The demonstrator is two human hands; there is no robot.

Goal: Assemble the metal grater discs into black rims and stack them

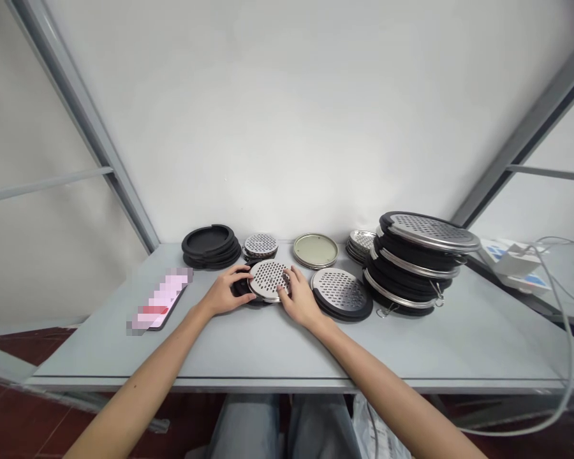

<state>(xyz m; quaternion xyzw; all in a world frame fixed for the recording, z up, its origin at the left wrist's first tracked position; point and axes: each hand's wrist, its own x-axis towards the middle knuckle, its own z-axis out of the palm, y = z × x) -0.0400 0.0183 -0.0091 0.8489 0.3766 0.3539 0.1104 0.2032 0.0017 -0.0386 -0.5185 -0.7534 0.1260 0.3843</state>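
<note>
A round perforated metal disc (266, 278) lies over a black ring (243, 288) near the middle of the table. My left hand (227, 292) is curved round the left side of both, its fingers on the black ring and the disc's edge. On the right side, my right hand (299, 297) has its thumb and fingers on the disc's rim. Just right of that hand rests another perforated disc (340, 290) set in a black ring. Behind the disc in my hands stands a small stack of perforated discs (261, 244).
Black rings (210, 243) are stacked at the back left, with a phone (160, 301) in front. Greenish round plates (316, 249) and metal discs (362, 240) sit along the wall. A tall pile (411, 268) of black-rimmed discs stands right, near white cables (568, 331).
</note>
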